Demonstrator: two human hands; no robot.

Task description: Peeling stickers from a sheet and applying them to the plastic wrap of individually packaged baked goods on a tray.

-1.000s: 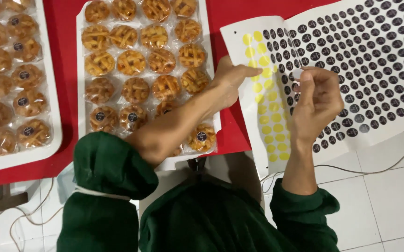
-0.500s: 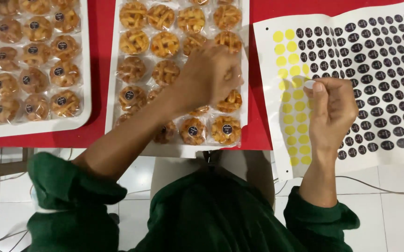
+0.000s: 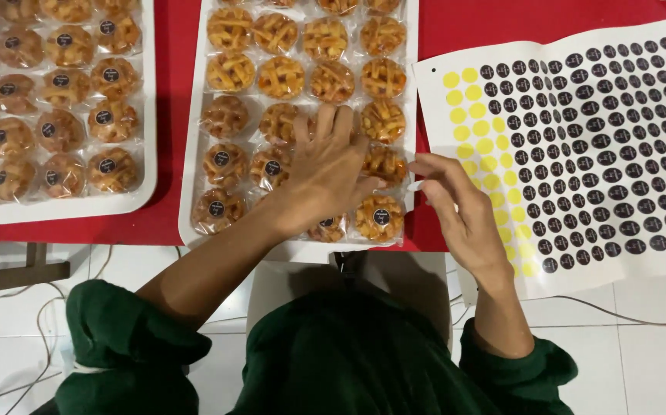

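Left hand lies open, fingers spread, flat on wrapped lattice tarts in the middle white tray (red tablecloth underneath). Right hand hovers beside the round-sticker sheet, fingertips pinched; contents too small to tell.

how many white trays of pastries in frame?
2. One tray at the left, cut off by the frame edge; one tray in the middle under the left hand. The right hand is by the sticker sheet. More may lie outside the frame.

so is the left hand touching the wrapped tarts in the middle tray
Touching: the head view shows the left hand lying flat on the wrapped tarts in the middle tray.
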